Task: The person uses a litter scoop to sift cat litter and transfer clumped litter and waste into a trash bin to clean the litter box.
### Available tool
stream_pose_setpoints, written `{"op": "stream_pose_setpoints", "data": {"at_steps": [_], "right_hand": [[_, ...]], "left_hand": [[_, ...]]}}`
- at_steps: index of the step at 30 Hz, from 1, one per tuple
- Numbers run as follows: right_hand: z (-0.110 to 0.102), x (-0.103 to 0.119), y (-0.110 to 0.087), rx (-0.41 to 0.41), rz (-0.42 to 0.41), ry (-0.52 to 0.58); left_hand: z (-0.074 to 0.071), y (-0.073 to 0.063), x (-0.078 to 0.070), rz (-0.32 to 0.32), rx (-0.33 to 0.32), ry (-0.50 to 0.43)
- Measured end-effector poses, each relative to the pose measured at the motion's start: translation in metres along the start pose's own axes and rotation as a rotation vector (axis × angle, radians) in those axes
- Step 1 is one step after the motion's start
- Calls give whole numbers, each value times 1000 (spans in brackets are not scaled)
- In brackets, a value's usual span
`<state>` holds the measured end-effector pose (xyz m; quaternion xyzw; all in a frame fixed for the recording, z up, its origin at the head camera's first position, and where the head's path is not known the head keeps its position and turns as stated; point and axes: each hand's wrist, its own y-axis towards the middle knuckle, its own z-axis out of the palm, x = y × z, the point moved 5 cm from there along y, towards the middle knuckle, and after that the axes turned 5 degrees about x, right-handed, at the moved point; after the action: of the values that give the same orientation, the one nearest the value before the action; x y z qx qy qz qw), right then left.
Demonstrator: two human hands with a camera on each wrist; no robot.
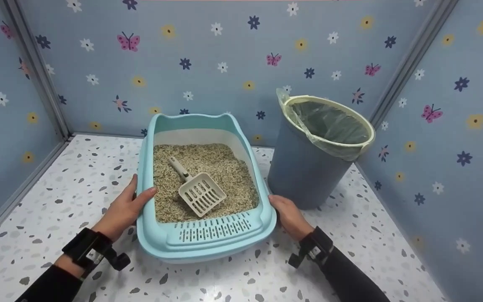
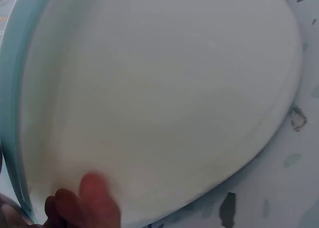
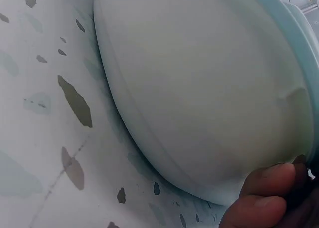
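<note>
A cat litter box [image 1: 208, 251] with a light blue rim and a white base stands on the speckled surface, slightly turned. Brown granular litter [image 1: 224, 165] fills it, and a beige slotted litter scoop [image 1: 203, 195] lies on top, handle pointing to the far left. My left hand [image 1: 120, 209] grips the left side, thumb over the rim; its fingertips [image 2: 97, 200] are under the rim by the white wall in the left wrist view. At the right front corner my right hand [image 1: 291, 216] holds the rim, with curled fingers [image 3: 266, 190] below it in the right wrist view.
A grey-blue trash bin [image 1: 304, 167] with a cream ring and a clear liner bag [image 1: 329, 121] stands right behind the box, close to its right side. Blue flower-patterned walls [image 1: 208, 54] enclose the back and both sides. The white speckled tabletop [image 1: 57, 201] extends around the box.
</note>
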<state>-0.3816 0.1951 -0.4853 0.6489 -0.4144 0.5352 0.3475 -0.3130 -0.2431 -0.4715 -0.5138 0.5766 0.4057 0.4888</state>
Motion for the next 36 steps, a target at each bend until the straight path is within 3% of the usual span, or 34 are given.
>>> {"op": "stream_pose_setpoints", "data": {"at_steps": [8, 21, 30, 36], "right_hand": [[4, -3, -15, 39, 8, 105], [3, -6, -27, -36, 5, 64], [4, -5, -34, 68, -23, 135], [2, -5, -36, 71, -16, 146]], "left_hand": [[1, 11, -1, 8, 66, -13], [5, 23, 0, 32, 72, -38], [14, 23, 3, 48, 91, -4], [17, 23, 0, 79, 94, -7]]}}
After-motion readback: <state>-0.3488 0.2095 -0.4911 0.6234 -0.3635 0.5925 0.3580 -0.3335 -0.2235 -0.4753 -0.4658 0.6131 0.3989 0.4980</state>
